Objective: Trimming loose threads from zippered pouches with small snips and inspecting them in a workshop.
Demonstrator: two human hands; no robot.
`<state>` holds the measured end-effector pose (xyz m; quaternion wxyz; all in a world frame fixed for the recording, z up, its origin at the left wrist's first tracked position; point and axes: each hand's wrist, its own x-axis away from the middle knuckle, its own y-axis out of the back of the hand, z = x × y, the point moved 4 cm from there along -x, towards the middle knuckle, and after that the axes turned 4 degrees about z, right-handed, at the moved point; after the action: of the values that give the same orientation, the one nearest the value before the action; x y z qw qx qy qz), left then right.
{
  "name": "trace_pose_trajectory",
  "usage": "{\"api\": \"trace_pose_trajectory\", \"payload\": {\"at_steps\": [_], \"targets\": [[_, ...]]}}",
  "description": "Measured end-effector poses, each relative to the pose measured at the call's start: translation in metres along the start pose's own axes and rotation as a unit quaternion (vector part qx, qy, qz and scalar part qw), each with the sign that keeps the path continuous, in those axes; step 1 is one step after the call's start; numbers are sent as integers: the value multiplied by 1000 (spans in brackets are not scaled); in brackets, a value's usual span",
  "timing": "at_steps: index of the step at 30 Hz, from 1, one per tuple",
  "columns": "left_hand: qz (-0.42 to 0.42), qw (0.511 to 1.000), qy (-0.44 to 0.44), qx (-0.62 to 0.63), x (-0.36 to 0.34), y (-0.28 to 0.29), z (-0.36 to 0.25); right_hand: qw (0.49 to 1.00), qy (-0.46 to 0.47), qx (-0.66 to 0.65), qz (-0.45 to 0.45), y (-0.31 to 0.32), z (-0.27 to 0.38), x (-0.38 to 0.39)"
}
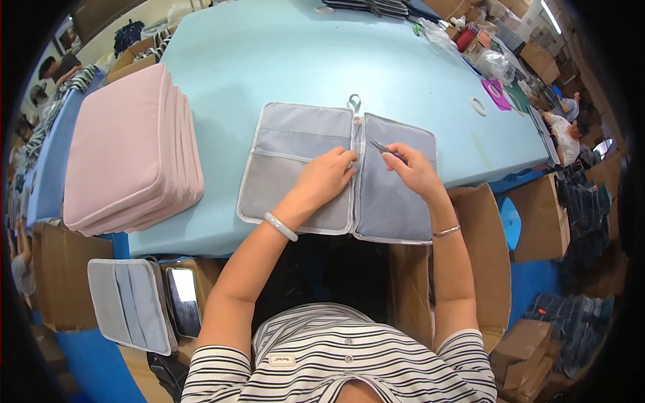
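Note:
A grey zip case lies spread open on the table, its two halves joined along a middle spine. The left half has stacked pockets with pale trim, and a short loop strap stands out at the spine's far end. My left hand rests over the left half, its fingertips closed on the edge beside the spine. Just right of the spine, above the right half, my right hand grips a small pair of thread snips. Their dark tips point to the upper left.
Pink padded cases form a tall pile at the table's left. Below it are another grey case and a phone. Cardboard boxes stand against the table's near edge. A tape roll and plastic bags lie far right.

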<state>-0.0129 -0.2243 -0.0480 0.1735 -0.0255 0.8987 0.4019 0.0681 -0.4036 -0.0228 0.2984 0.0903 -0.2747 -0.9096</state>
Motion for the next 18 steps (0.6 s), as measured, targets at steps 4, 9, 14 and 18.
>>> {"api": "trace_pose_trajectory", "payload": {"at_steps": [4, 9, 14, 18], "targets": [[-14, 999, -17, -32, -9, -5, -3, 999, 13, 46, 8, 2, 5, 3], [-11, 999, -24, -46, -12, -16, 3, 982, 44, 180, -31, 3, 29, 9], [-30, 999, -16, -21, -11, -18, 2, 956, 7, 290, -41, -1, 43, 8], [-38, 999, 0, -7, -11, -19, 6, 918, 30, 395, -17, -11, 50, 4]]}}
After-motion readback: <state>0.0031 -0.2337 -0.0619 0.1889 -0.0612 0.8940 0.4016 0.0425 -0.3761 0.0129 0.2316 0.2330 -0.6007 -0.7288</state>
